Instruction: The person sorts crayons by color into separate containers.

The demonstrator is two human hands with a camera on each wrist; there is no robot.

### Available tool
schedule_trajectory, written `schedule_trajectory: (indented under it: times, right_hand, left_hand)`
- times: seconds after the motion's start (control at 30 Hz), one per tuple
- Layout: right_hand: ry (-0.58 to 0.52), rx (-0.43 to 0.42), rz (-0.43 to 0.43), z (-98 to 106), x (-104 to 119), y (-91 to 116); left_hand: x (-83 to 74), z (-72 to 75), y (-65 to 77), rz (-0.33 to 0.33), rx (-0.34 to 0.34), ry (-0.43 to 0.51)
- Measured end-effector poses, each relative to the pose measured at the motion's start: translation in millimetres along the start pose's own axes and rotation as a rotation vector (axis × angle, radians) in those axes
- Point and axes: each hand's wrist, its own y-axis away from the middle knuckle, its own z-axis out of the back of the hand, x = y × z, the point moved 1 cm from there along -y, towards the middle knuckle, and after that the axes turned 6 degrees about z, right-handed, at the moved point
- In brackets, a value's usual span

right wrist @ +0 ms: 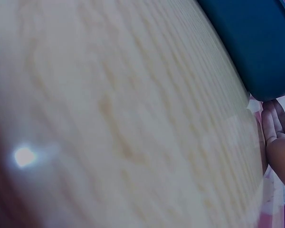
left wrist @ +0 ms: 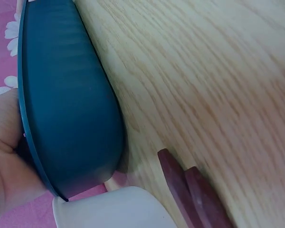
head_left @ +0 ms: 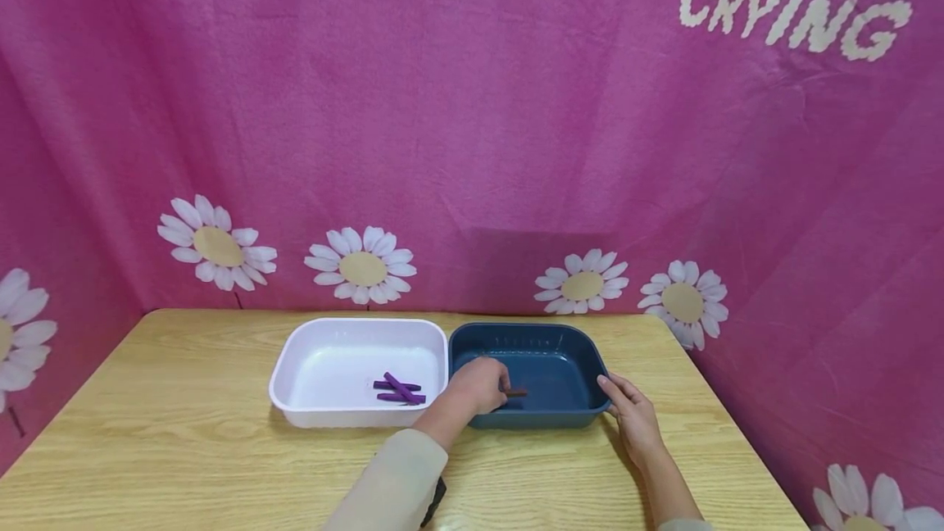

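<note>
My left hand (head_left: 481, 383) reaches over the near left rim into the dark blue plastic bin (head_left: 534, 419). Its fingertips pinch a short brown stick (head_left: 518, 392), whose end sticks out to the right, low inside the bin. In the left wrist view the hand (left wrist: 7, 152) lies beyond the bin's wall (left wrist: 71, 104), its fingers hidden. At the bin's right end my right hand (head_left: 636, 415) holds the rim, thumb on top and fingers against the outside. The right wrist view shows the fingers (right wrist: 278, 121) at the blue bin's (right wrist: 256, 47) lower corner.
A white bin (head_left: 354, 418) stands against the blue one's left side, with a few purple sticks (head_left: 400, 388) inside. Two dark maroon faceted sticks (left wrist: 194, 199) lie on the wooden table (left wrist: 180, 71). A pink curtain (head_left: 472, 146) with daisies hangs behind the table.
</note>
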Motion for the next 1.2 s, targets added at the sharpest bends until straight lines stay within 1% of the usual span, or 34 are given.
schedule_trajectory:
  times: [0.23, 0.4, 0.5, 0.6, 0.77, 0.97, 1.2]
  right_hand:
    - [-0.012, 0.003, 0.004, -2, 0, 1]
    - [-0.004, 0.003, 0.003, -3, -1, 1]
    - [0.008, 0.003, 0.0, -2, 0, 1]
    - [0.011, -0.001, 0.004, -2, 1, 1]
    - [0.002, 0.002, 0.025, -1, 2, 2]
    - [-0.031, 0.012, 0.052, 1, 0, 1]
    - [-0.038, 0.035, 0.034, 2, 2, 1]
  left_hand:
    - [4.3, -1.0, -0.8, -0.003, -0.021, -0.035]
    - [5.2, -0.2, 0.3, 0.001, -0.005, -0.01]
    - [5.4, 1.8, 1.8, -0.013, -0.007, -0.005]
    - [6.1, 3.9, 4.1, -0.04, -0.019, -0.006]
    - [9.4, 9.0, 10.5, -0.089, -0.044, 0.017]
    - [14.7, 18.5, 20.8, -0.112, -0.046, 0.083]
    - [18.4, 33.4, 35.1, -0.168, -0.076, 0.11]
